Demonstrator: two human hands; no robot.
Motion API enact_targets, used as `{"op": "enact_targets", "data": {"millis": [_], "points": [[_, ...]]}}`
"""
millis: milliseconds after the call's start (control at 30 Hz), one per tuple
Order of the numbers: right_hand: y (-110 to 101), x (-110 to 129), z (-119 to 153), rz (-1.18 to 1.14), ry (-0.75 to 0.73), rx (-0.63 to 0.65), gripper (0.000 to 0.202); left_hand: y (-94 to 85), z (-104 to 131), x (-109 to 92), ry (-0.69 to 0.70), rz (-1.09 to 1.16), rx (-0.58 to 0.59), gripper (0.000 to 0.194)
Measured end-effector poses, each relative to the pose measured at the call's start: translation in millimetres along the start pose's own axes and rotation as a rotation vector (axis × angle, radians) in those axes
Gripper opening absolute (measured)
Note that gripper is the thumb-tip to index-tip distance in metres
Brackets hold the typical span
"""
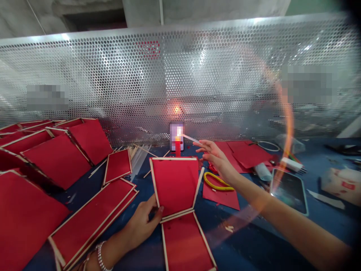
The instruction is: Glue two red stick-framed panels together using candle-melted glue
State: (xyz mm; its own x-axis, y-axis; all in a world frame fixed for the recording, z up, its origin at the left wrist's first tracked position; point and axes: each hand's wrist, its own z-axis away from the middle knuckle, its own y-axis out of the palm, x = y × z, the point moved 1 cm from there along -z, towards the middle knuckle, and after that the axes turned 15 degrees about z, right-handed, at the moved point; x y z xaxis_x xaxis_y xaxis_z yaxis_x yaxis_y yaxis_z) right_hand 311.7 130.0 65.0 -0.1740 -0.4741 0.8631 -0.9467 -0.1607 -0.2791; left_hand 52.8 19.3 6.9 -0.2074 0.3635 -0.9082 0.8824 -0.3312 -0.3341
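Red candle flame washed out by glare.

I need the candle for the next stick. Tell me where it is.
The red candle stands lit at the middle back of the table, against the perforated metal screen, just behind the upright red panel and left of the right hand.

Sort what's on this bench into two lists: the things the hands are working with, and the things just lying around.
In hand:
- left hand gripping the red framed panel
- right hand holding a thin stick toward the lit red candle

Lying about:
- finished red panels stacked at left
- yellow loop
- phone
- loose red sheets
- bundle of sticks
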Motion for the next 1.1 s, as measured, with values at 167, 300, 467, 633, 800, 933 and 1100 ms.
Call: {"op": "enact_targets", "data": {"millis": [167, 300, 467, 633, 800, 933, 1100], "points": [[0.1, 2.3, 1.2, -0.003, 0.006, 0.009, 0.039, -0.4, -0.4, 0.7, -0.009, 0.009, -0.006, 0.029], [-0.2, 3.5, 1.9, -0.007, 0.004, 0.019, 0.038, -0.3, -1.0, -0.2, -0.002, 0.000, -0.007, 0.029], [-0.1, 4.8, 2.1, -0.007, 0.015, 0.017, 0.038, -0.4, -0.7, 2.2, -0.002, 0.008, -0.006, 0.029], [-0.1, 6.0, 2.4, 0.004, 0.015, 0.013, 0.037, -0.6, 0.4, 2.3, -0.031, 0.057, -0.007, 0.028], [-0.7, 4.5, 1.8, 0.004, 0.002, 0.006, 0.038, 0.3, -0.7, 1.0, -0.037, 0.099, 0.002, 0.028], [-0.9, 2.2, 1.0, 0.006, -0.005, 0.006, 0.039, 0.6, -2.1, 2.0, -0.042, 0.069, -0.004, 0.028], [-0.9, 2.0, 0.9, 0.026, -0.006, 0.011, 0.039, 0.0, -2.0, 4.4, -0.050, 0.037, -0.015, 0.029]]}}
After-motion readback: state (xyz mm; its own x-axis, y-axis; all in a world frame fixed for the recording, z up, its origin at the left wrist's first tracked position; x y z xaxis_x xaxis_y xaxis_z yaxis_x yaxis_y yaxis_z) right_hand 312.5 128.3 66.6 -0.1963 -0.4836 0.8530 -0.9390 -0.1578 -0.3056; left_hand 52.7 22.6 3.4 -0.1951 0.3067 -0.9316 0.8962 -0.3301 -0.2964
